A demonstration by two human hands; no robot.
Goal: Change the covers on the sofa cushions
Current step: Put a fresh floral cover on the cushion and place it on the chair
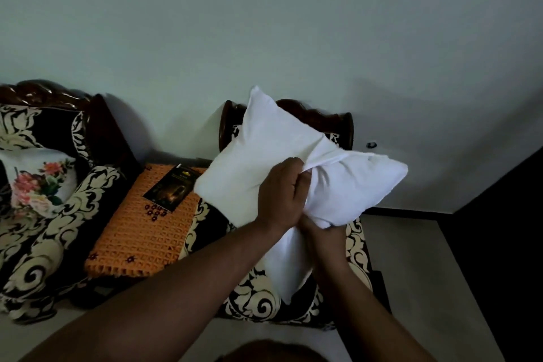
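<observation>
A white cushion (264,156) hangs in the air over a black-and-cream patterned armchair (258,300). My left hand (279,194) grips a bunch of its white fabric near the middle. My right hand (320,238) sits just below and holds the cloth from underneath, where a loose flap of white cover (288,267) hangs down. On the sofa at the left lies a second cushion in a white floral cover (41,182).
An orange crocheted cloth (141,232) covers a small table between the sofa (44,244) and the armchair, with a dark packet (170,188) on it. A pale wall stands behind. A dark panel (499,229) fills the right side.
</observation>
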